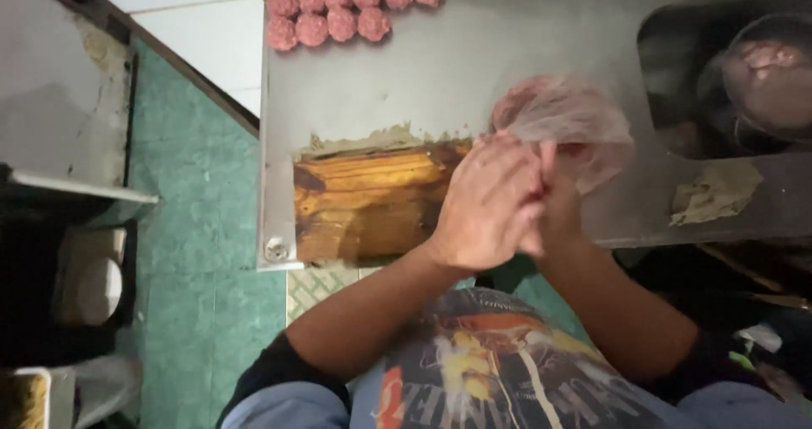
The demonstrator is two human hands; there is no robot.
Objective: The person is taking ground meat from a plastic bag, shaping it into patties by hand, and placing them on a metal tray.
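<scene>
Meat lump: hidden between the two palms at the near edge of the table point(524, 82), only a sliver of red showing, so its shape cannot be told.
Left hand: bare left hand point(489, 202) lies flat over the right, fingers together, pressed on the lump.
Right hand: right hand point(562, 200) underneath, cupped against the left, with a thin clear plastic glove point(575, 116) ballooning loose and crinkled off its fingers.
Done: nine meatballs point(342, 10) sit in two tidy rows at the far corner, pink, grainy, round, touching one another.
Left: a dark metal bowl point(765, 78) in the recess at right shows more pink mince, so by my reading plenty remains to shape.
Surface: dull grey sheet metal, peeled back near the hands to bare, glossy brown wood point(368, 200) with a ragged edge.
Floor: green tiles point(203, 251), worn.
</scene>
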